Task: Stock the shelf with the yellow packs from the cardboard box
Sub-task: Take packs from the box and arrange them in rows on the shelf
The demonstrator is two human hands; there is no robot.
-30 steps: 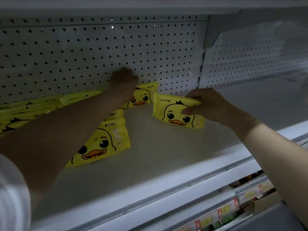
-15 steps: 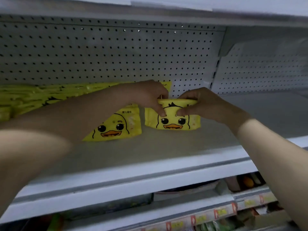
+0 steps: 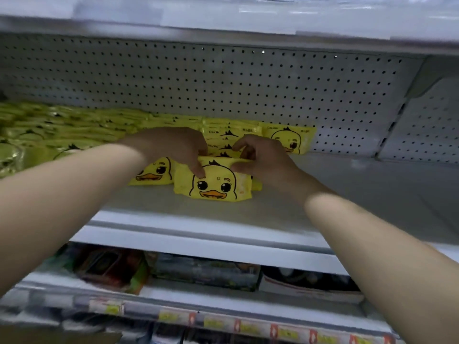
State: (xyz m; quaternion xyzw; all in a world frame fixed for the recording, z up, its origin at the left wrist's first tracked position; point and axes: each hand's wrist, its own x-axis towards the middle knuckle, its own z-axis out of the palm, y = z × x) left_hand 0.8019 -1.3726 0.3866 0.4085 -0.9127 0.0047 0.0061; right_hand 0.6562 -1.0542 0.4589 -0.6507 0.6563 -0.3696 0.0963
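Together, left hand (image 3: 171, 147) and right hand (image 3: 263, 157) pinch the top edge of a yellow pack (image 3: 213, 182) standing on the shelf (image 3: 347, 194).

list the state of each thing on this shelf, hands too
front duck pack: upright on the shelf, top edge held by both hands
left hand: pinches that pack's top edge
right hand: pinches that pack's top edge
neighbouring pack: face out, partly hidden
back pack: upright by the pegboard, untouched
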